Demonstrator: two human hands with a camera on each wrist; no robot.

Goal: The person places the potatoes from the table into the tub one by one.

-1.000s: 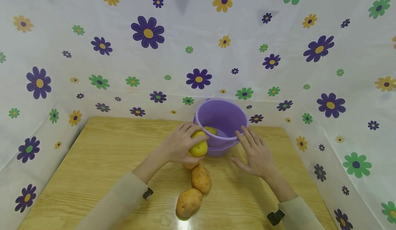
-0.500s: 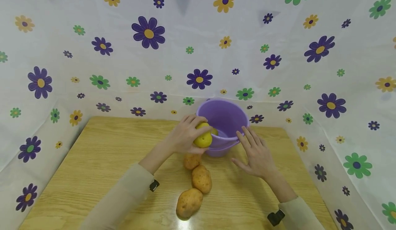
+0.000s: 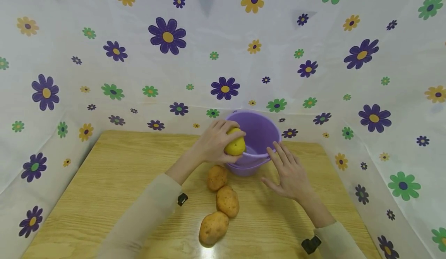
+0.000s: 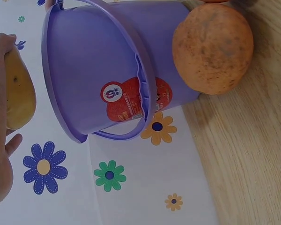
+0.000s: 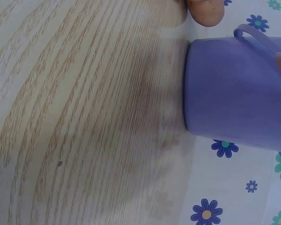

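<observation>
Left hand (image 3: 215,144) grips a yellow potato (image 3: 235,146) over the purple bucket (image 3: 259,129) rim; right hand (image 3: 290,172), fingers straight, rests beside the bucket.

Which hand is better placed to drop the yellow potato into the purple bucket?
Left. The left hand grips the potato at the bucket rim; the right hand holds nothing beside it.

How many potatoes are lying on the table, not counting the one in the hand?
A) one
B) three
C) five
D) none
B: in the head view three brown potatoes lie in a row on the wooden table, in front of the purple bucket, while the left hand holds a yellow potato at the bucket's rim.
</observation>
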